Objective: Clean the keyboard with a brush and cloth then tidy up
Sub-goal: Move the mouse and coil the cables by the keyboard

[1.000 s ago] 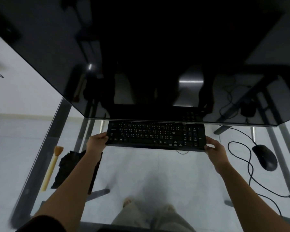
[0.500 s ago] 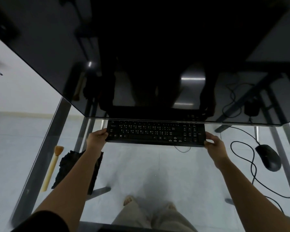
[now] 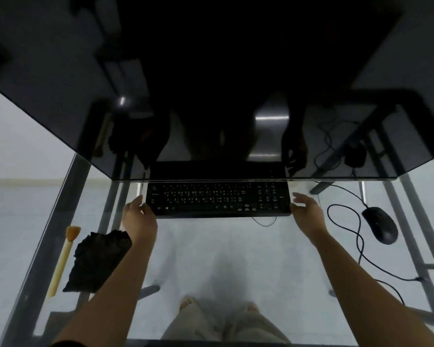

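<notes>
Office workstation, glass desk (image 3: 236, 259), dark monitor (image 3: 211, 83), keyboard (image 3: 218, 200), mouse (image 3: 381, 224)

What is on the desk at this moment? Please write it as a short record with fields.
surface: glass desk, floor visible through it
keyboard: black, flat on the desk, far edge under the monitor
left hand: open at the keyboard's left end, no grip
right hand: open beside the keyboard's right end, no grip
brush: pale handle, lying at the desk's left side
cloth: dark, crumpled, beside the brush
mouse: black, wired, right of the keyboard
</notes>
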